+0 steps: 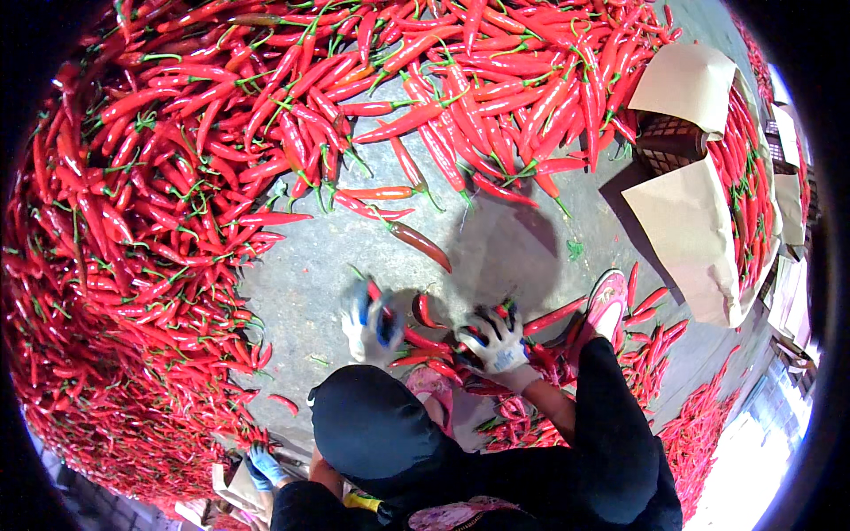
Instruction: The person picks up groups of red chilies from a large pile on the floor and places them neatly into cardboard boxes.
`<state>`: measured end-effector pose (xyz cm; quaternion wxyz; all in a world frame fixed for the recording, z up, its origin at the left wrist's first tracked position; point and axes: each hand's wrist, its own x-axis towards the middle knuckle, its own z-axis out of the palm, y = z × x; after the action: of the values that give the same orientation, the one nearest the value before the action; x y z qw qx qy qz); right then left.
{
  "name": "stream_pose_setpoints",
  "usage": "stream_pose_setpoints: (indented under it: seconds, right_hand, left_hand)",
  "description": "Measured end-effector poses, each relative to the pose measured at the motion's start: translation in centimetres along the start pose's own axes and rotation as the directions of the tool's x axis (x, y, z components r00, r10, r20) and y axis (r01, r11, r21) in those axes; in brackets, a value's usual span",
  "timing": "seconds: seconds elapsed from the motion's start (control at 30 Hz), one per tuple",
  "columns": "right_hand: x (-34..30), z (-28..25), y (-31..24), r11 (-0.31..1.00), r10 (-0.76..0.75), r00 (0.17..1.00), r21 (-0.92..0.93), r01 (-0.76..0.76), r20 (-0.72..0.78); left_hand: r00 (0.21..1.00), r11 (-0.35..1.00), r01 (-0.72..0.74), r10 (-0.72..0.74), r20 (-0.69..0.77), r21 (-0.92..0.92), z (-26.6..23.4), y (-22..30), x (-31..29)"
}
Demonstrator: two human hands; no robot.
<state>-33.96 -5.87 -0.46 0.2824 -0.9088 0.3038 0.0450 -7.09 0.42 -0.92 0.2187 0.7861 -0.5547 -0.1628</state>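
Note:
My left hand [372,329], in a white glove with blue patches, is slightly blurred above the concrete floor. Its fingers are curled, and a red chili pepper [373,289] with a green stem pokes out past them. To its right, my right hand [498,342], in a similar glove, bends its fingers round red chili peppers; how many is hidden under the palm. Between and below the hands lie several loose red chilies [430,345]. A curved one [425,311] sits between the two hands. A darker, brownish chili [420,245] lies alone farther off.
A huge heap of red chilies [168,177] curves round the left and far side. At right stands a paper-lined crate [686,234] full of chilies. My pink shoe [607,301] is beside the right hand. Another person's blue-gloved hand [264,465] shows at lower left.

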Motion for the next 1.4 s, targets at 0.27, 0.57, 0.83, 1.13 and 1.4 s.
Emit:
stream_pose_setpoints:
  seconds: [0.27,0.57,0.83,1.13,1.4]
  right_hand:
    - [-12.4,1.1,0.6,0.971,0.225,0.919,-0.154,-0.183,0.325]
    - [-27.9,2.1,-1.4,0.920,0.391,0.803,-0.202,-0.334,0.449]
    - [-9.1,-1.9,-1.8,0.936,0.349,0.932,0.001,-0.351,0.094]
    - [-14.3,4.8,0.3,0.986,-0.004,0.990,-0.162,0.027,0.141]
    - [-28.1,-3.1,4.5,0.826,0.562,0.499,-0.419,-0.377,0.660]
  left_hand:
    - [0.595,0.755,-0.357,0.638,0.489,-0.551,7.5,6.8,-4.9]
    - [0.363,0.586,-0.457,0.810,0.461,-0.670,13.8,10.1,-7.4]
    - [0.749,0.789,-0.612,0.601,0.280,-0.056,6.4,5.6,6.5]
    - [0.830,0.853,-0.520,0.490,0.266,0.052,-0.7,-1.6,5.8]
    - [0.903,0.914,-0.405,0.394,0.171,0.031,-5.7,-3.1,7.3]
